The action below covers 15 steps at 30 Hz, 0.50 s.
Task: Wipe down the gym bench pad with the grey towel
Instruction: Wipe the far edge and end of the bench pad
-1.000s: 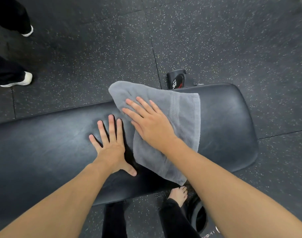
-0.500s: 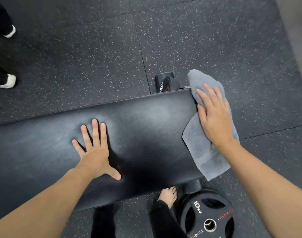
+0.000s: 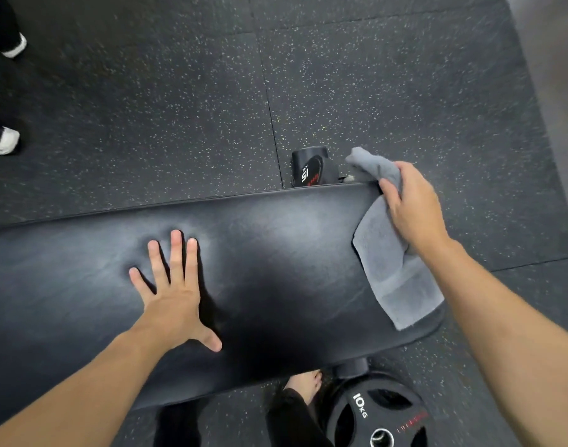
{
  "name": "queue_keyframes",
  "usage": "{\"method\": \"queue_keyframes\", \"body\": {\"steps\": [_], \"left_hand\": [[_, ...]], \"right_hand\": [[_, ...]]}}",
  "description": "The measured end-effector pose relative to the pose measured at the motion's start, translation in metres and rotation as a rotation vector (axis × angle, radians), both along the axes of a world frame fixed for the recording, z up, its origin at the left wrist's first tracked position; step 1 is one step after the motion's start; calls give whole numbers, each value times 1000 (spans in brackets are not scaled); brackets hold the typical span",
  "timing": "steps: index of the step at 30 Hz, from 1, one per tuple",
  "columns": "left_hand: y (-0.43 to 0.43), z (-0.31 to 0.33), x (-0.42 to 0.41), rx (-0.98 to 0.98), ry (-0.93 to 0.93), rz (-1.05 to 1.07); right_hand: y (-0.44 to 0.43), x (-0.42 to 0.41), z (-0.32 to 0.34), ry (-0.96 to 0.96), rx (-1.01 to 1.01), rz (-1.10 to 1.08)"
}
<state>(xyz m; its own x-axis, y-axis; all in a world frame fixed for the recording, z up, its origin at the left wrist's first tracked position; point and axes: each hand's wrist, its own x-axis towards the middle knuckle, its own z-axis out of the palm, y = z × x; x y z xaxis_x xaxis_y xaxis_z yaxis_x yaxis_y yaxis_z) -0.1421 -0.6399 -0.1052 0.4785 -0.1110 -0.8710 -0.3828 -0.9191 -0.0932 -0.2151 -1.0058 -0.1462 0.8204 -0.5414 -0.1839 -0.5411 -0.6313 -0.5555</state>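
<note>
grey terry towel (image 3: 394,269) sits at the right end of the black padded vinyl gym bench pad (image 3: 276,275), draped from the far edge down across the top toward the near rounded corner, its lower end lying flat on the pad. my right hand (image 3: 411,208) is the grip on it: fingers curled closed around the bunched upper part of the towel at the pad's far right corner, with a tuft of cloth sticking out past the knuckles over the floor. my left hand (image 3: 176,291) lies flat and open on the middle of the pad, fingers spread, thumb out toward me, holding nothing, well apart from the towel. past the far edge, just beside the towel's tuft, i see a black weight marked 15 (image 3: 311,167). on the speckled dark rubber floor (image 3: 147,108) near me lies a black 10 kg plate with a metal centre hole (image 3: 378,414), beside my bare foot (image 3: 305,383). two white shoes (image 3: 3,141) show at the left edge.
</note>
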Motion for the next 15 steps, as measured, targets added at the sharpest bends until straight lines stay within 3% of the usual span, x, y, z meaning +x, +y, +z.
{"method": "queue_keyframes", "body": {"steps": [4,9,15], "left_hand": [[3,-2,0,-23,-1,0],[8,-5,1,-62,7,6],[15,-10,1,-140,7,13]], "right_hand": [[-21,32,1,190,-37,139],[-35,49,7,323,189,94],[0,83,10,416,160,387]]}}
